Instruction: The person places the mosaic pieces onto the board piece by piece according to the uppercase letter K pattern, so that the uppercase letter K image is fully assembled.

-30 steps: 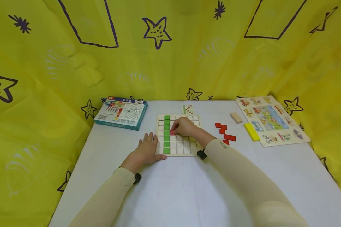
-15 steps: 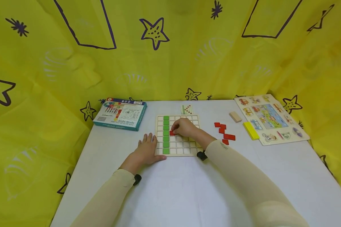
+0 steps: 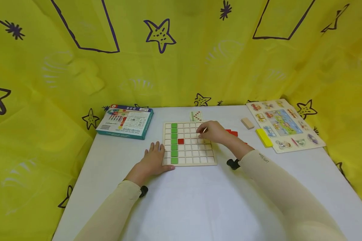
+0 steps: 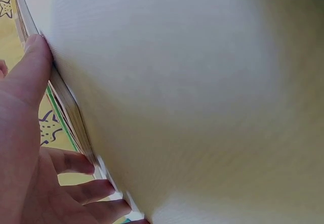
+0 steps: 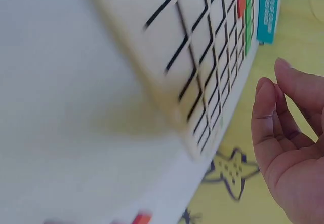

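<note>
1. White bench (image 3: 193, 201) is backed by yellow cloth (image 3: 181, 73).
2. Grid board (image 3: 188, 154) is touched along its left and near edges by the left hand (image 3: 154, 161), fingers extended; likely stiff.
3. Red tile (image 3: 181, 141) is seated beside the green column (image 3: 174, 147), probably light, best pinched by its edges.
4. Right hand (image 3: 215, 131) is held loosely curled over the board's right side, nothing gripped.

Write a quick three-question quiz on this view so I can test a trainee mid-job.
1. True or false: the right hand has nothing between its fingers.
2. Beside the lone red tile on the grid board, the filled column is: A yellow, B green, C blue?
3. Fill in: the left hand rests at the board's near-____ corner, from the person's side.

Key: 1 true; 2 B; 3 left.
</note>
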{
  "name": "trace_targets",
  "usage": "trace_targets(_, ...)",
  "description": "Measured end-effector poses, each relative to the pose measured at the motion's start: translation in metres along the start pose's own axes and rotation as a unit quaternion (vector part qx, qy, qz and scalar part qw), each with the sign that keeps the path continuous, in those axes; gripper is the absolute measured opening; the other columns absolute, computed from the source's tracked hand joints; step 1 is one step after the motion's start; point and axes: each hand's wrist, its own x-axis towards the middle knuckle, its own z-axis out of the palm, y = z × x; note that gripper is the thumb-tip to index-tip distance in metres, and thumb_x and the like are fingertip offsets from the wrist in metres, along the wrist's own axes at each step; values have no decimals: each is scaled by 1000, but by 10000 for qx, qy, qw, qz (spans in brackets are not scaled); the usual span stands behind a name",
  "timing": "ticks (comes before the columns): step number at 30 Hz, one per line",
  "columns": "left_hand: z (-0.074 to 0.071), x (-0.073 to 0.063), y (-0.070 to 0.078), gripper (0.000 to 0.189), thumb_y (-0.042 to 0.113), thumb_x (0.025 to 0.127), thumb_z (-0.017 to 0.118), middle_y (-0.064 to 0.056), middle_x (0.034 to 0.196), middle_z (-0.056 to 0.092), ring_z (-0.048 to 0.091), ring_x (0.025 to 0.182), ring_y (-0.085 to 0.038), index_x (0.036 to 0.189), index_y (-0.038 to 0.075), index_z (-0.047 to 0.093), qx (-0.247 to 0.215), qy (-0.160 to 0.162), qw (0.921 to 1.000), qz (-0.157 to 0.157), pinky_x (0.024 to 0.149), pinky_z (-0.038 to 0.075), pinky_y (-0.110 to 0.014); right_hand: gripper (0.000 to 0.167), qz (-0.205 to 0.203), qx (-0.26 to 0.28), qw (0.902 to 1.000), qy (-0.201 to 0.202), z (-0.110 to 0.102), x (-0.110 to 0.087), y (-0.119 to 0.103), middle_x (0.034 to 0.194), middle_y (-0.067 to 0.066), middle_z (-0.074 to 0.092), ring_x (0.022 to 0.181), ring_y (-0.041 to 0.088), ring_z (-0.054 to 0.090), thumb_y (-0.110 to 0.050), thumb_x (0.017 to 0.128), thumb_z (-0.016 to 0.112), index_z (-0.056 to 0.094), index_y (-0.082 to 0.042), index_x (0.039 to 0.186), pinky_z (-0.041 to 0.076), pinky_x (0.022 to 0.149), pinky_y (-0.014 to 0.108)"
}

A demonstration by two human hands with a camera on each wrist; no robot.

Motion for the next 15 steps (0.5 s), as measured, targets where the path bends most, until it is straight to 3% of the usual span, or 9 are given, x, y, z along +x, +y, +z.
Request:
trace_targets(6,2,0,-1,112,66,86,67,-31,162,12,8,150,-48,156,-9,20,4,-49,10000,7,116,19,-63,21,98,-66,9999,112,-19,-29,24,104,8,69,89,24,61,-10,92,74,74,-3,112,52,75,34)
trace_targets(15,4,1,-2,113,67,86,66,-30,163,12,8,150,-48,156,-9,20,39,-34,10000,-9,116,19,-63,22,393,-218,9988,180,-31,-64,61,102,8,68,87,24,57,-13,92,74,74,-4,113,49,76,35)
